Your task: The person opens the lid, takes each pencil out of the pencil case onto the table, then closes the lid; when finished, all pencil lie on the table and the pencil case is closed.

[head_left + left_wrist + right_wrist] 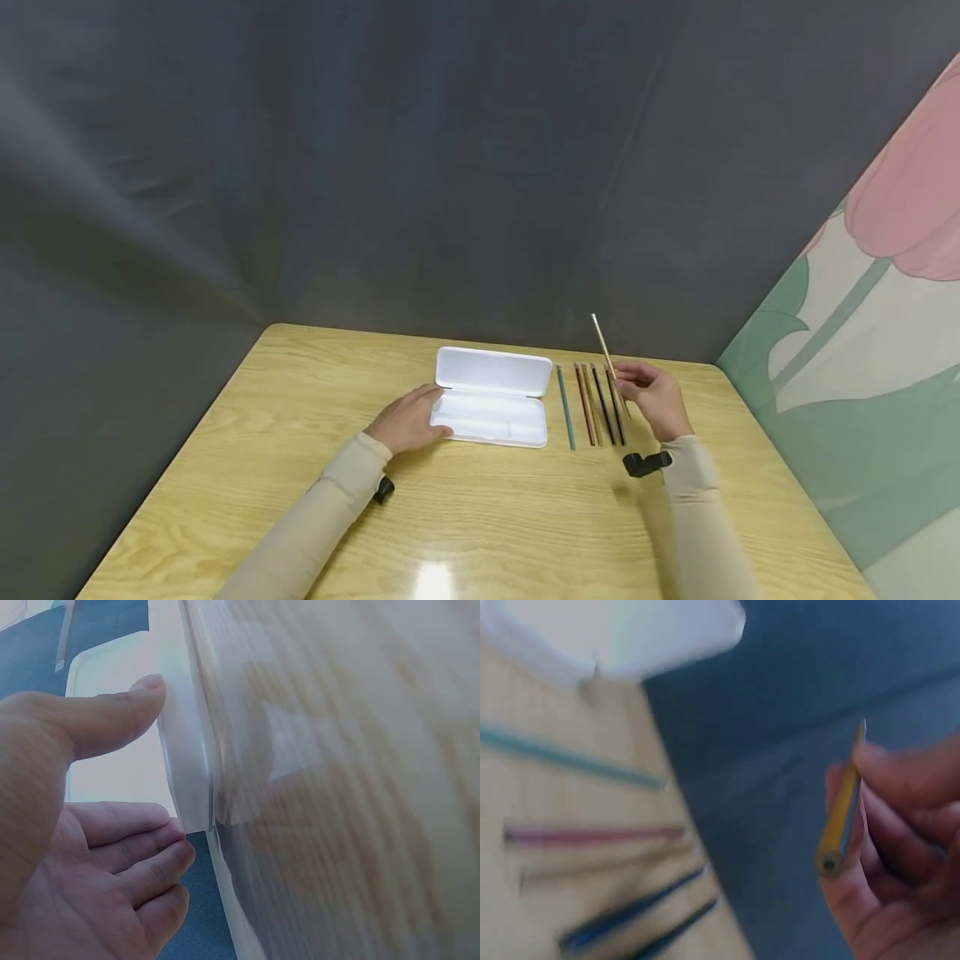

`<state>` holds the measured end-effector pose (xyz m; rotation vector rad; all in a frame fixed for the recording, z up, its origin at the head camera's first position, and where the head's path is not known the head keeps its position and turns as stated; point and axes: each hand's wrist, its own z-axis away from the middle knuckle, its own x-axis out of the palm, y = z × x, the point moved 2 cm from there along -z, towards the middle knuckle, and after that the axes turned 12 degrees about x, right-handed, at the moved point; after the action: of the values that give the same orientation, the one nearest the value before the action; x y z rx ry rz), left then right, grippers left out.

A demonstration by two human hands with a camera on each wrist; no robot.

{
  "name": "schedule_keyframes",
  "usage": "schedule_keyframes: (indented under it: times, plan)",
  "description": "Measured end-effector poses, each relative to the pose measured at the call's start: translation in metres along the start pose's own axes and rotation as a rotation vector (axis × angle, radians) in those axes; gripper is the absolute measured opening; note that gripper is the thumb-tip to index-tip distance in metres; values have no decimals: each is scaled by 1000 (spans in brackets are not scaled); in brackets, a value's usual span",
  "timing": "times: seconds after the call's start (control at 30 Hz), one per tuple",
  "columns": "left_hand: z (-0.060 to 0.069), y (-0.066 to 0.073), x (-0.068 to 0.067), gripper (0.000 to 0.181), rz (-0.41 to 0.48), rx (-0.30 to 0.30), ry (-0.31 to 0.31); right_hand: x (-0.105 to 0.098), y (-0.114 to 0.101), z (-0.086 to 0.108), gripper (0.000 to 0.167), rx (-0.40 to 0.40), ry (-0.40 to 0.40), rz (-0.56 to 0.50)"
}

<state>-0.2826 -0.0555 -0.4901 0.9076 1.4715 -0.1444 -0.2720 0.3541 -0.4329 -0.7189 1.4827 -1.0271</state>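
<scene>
A white pencil case lies with its lid raised at the back. My left hand rests against the case's left end, thumb at the front rim and fingers loosely extended beside the end wall. To the right, my right hand pinches a gold-yellow pencil between thumb and fingers, tilted up off the table. Its unsharpened end faces the right wrist camera. Under and beside it lie a dark red pencil, a gold one and two black ones.
A teal pencil lies between the case and the other pencils. The wooden table ends at a dark curtain behind. A flower-patterned cloth hangs along the right side.
</scene>
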Motion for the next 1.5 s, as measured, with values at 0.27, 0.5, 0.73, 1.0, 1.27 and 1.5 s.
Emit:
schedule_keyframes:
  times: [0.27,0.5,0.73,1.0,1.27,1.5]
  plan:
    - [2,-2,-1,78,-7,-8,14,-11,49,-11,34,207,183,422]
    - [4,-4,0,80,-4,-18,15,-3,67,-17,39,223,112,543]
    - [4,-5,1,80,-15,-6,25,18,29,-13,33,42,269,463]
    - [1,-2,0,79,-2,-8,24,79,-36,-20,33,-125,78,186]
    - [-1,2,5,78,12,-7,40,103,-45,-19,29,-47,-91,228]
    - [1,0,-5,96,29,-49,182,98,-38,-5,24,-143,-261,279]
